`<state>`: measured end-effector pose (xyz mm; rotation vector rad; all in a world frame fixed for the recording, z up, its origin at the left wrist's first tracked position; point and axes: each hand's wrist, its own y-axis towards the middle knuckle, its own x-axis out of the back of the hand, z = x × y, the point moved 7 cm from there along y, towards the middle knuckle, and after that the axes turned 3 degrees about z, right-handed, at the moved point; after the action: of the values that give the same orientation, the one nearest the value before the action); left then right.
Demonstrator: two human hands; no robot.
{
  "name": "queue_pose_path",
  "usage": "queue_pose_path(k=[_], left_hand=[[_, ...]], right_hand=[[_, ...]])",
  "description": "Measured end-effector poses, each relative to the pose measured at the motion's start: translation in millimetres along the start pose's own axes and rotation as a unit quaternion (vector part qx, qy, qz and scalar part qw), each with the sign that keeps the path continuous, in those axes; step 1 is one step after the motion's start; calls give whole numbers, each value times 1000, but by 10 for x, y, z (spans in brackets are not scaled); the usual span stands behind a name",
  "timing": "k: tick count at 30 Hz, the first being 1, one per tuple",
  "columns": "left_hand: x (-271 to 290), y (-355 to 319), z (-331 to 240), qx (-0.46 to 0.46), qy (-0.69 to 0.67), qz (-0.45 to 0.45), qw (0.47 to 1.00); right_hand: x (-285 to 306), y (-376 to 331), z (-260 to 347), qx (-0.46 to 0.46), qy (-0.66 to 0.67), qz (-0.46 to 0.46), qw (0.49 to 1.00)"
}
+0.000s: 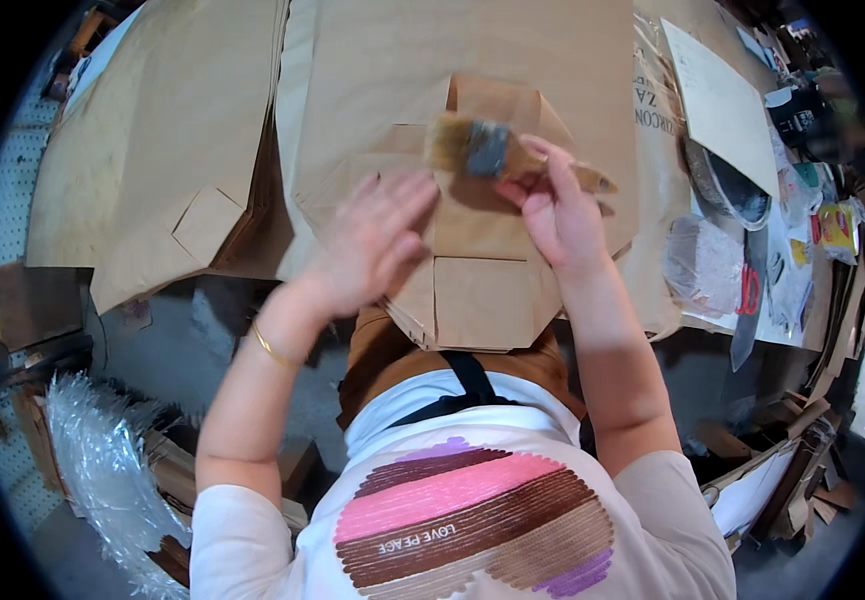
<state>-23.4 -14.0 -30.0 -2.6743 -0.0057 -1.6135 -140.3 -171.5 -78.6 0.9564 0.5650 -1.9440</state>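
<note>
A wide paintbrush (487,148) with pale bristles, a grey metal band and a wooden handle is gripped in my right hand (560,205). Its bristles point left, above the folded end of a brown paper bag (482,305). That end has flaps folded into a many-sided shape at the table's near edge. Over the left part of the folds is my left hand (377,240), fingers stretched out and slightly blurred, holding nothing. Whether its palm touches the paper I cannot tell. More bag layers show beneath the top one.
Another stack of brown paper bags (152,150) lies on the left. At the right are a round tub (727,190) partly under a pale board (717,100), a knife (749,300), red-handled scissors (749,290) and a plastic-wrapped block (702,265). Clear plastic strands (102,470) stand low at left.
</note>
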Motion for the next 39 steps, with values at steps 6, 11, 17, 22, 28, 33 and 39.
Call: queue_pose_path(k=[6, 11, 17, 22, 28, 33, 39], left_hand=[[-58, 170, 39, 25, 148, -41, 988], [-51, 144, 46, 28, 182, -49, 982], [-112, 165, 32, 18, 198, -77, 977], [-104, 152, 37, 20, 205, -84, 975], [8, 170, 100, -25, 151, -78, 985], [55, 208, 312, -65, -57, -138, 987], [26, 160, 169, -79, 68, -185, 977]], right_hand=[[-259, -989, 407, -54, -438, 59, 896], [-951, -1123, 830, 152, -784, 220, 560], [-791, -1435, 394, 89, -779, 247, 570], [-798, -1539, 251, 118, -712, 252, 645], [-1226, -1113, 448, 96, -565, 276, 772], [-1349, -638, -103, 160, -667, 343, 641], [-1120, -1056, -206, 51, -668, 362, 649]])
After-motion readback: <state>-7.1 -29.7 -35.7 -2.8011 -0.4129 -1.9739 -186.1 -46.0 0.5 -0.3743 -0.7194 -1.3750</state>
